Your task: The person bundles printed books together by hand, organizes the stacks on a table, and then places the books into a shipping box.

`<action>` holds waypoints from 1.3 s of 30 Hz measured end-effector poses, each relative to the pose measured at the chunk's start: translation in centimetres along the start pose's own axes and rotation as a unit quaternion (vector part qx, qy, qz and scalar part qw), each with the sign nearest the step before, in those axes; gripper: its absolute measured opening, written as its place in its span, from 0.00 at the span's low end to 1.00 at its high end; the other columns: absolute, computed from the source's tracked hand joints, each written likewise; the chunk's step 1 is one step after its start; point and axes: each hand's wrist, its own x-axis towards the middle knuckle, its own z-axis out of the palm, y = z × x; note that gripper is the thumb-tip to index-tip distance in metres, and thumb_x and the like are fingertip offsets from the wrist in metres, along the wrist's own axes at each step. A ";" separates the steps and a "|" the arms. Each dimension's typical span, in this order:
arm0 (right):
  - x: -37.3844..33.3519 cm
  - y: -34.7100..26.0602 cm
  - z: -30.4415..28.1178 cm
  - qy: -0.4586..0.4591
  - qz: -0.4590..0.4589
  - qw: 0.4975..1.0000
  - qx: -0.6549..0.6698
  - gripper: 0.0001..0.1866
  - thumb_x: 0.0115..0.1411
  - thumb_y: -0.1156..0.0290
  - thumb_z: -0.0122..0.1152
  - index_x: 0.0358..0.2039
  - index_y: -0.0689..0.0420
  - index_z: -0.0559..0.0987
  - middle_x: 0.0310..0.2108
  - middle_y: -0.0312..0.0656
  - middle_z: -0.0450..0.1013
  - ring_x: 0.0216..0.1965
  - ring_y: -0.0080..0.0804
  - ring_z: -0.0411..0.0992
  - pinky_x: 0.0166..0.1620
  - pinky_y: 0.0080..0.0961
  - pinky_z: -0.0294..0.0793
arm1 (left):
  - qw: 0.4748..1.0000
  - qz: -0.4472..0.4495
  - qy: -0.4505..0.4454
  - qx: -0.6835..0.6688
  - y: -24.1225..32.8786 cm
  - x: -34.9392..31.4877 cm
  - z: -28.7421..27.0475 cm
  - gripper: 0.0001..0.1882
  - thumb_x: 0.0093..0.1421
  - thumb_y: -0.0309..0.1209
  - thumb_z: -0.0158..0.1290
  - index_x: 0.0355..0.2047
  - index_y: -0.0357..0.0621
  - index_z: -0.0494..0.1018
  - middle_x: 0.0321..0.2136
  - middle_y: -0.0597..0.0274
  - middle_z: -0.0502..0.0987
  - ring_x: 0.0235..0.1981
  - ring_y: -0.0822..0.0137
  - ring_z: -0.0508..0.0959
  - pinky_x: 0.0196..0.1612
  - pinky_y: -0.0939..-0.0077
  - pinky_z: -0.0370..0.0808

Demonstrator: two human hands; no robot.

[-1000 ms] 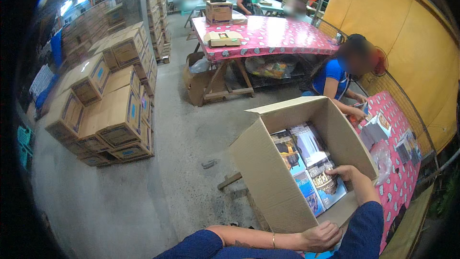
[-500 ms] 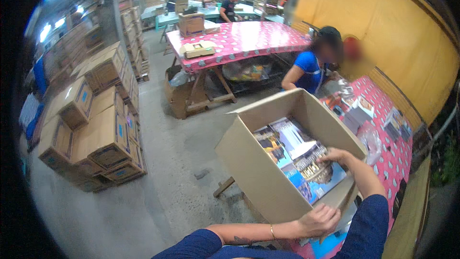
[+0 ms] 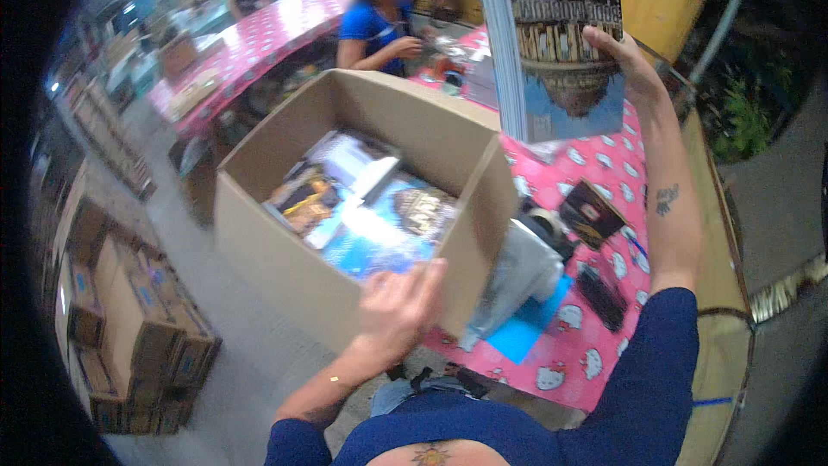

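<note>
My right hand (image 3: pixel 636 69) is raised over the table, closed on a thick stack of booklets (image 3: pixel 561 65). The thumb lies on the glossy cover, which pictures a domed building, and the other fingers are hidden behind. An open cardboard box (image 3: pixel 285 237) stands in front of me, with more glossy booklets (image 3: pixel 354 207) lying flat inside. My left hand (image 3: pixel 398 306) grips the near rim of this box, its fingers curled over the edge and somewhat blurred.
On the pink patterned table (image 3: pixel 595 362) lie a dark brown packet (image 3: pixel 592 213), a black object (image 3: pixel 601 296), clear plastic (image 3: pixel 522 272) and a blue sheet (image 3: pixel 528 321). A person in blue (image 3: pixel 371 30) works beyond the box. Stacked cartons (image 3: pixel 142 319) stand at the left.
My right hand has come out of the box with a stack of booklets and risen to the right. The left hand stays at the near rim. The view has swung right.
</note>
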 end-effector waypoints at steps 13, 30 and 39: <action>-8.6 34.2 -28.0 0.396 0.177 0.889 0.144 0.24 0.48 0.68 0.73 0.46 0.61 0.77 0.41 0.42 0.76 0.41 0.33 0.74 0.46 0.33 0.73 | 0.994 -0.104 -0.003 0.036 3.7 3.0 -0.1 0.18 0.41 0.25 0.56 0.36 0.42 0.74 0.32 0.57 0.78 0.32 0.58 0.77 0.42 0.65 0.67; -16.2 45.1 -23.2 0.275 0.248 0.859 0.353 0.23 0.54 0.64 0.68 0.49 0.60 0.75 0.44 0.46 0.76 0.43 0.40 0.76 0.48 0.37 0.77 | 0.989 -0.098 0.006 0.107 2.7 2.3 2.2 0.13 0.45 0.25 0.51 0.34 0.39 0.70 0.24 0.56 0.72 0.25 0.56 0.71 0.38 0.62 0.63; -13.4 50.9 -26.3 0.300 0.341 0.869 0.194 0.28 0.50 0.61 0.73 0.47 0.64 0.76 0.43 0.47 0.77 0.42 0.38 0.76 0.46 0.35 0.76 | 0.987 -0.106 0.013 0.119 3.0 1.9 2.1 0.13 0.46 0.22 0.49 0.35 0.37 0.70 0.25 0.55 0.73 0.26 0.56 0.71 0.40 0.63 0.64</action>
